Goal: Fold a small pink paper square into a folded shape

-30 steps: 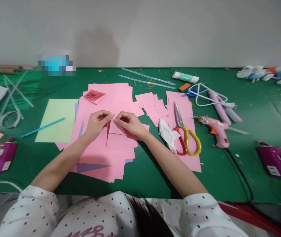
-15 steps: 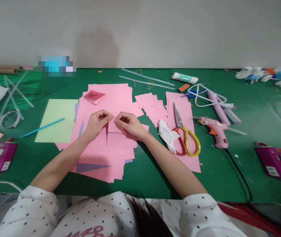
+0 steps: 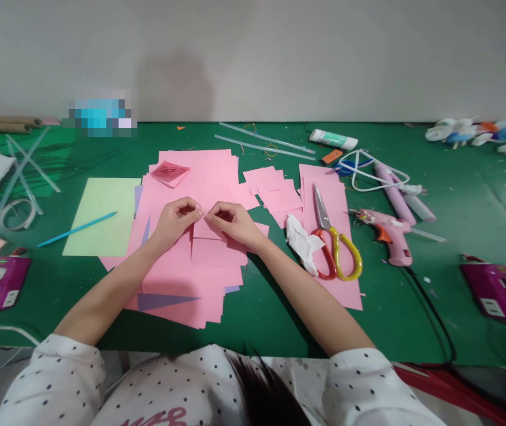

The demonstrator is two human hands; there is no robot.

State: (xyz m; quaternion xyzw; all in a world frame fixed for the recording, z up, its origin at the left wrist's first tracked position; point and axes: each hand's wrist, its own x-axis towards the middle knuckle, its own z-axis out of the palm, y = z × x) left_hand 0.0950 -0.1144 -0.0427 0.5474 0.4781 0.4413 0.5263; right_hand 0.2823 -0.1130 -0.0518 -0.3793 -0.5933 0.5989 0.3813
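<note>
Over the middle of a pile of pink paper sheets (image 3: pixel 190 281), my two hands are close together with fingertips pinched. Between them is a small piece of pink paper (image 3: pixel 207 229), partly hidden by the fingers and hard to tell from the pink below. My left hand (image 3: pixel 178 220) grips its left upper part, and my right hand (image 3: pixel 231 223) pinches it on the right. A folded pink paper stack (image 3: pixel 170 174) with fanned layers lies just beyond my left hand. Several small pink paper squares (image 3: pixel 274 188) lie to the right of my right hand.
Right of the pile lie scissors (image 3: pixel 322 207) with red and yellow handles, crumpled white tissue (image 3: pixel 301 242) and a pink glue gun (image 3: pixel 395 234) with a black cord. A blue pencil (image 3: pixel 77 229) rests on pale green paper (image 3: pixel 106 201) at left. Clear glue sticks (image 3: pixel 264 148) lie behind.
The paper between my hands has turned slightly, its dark narrow edge now showing more as a flat pink face. My hands have barely moved.
</note>
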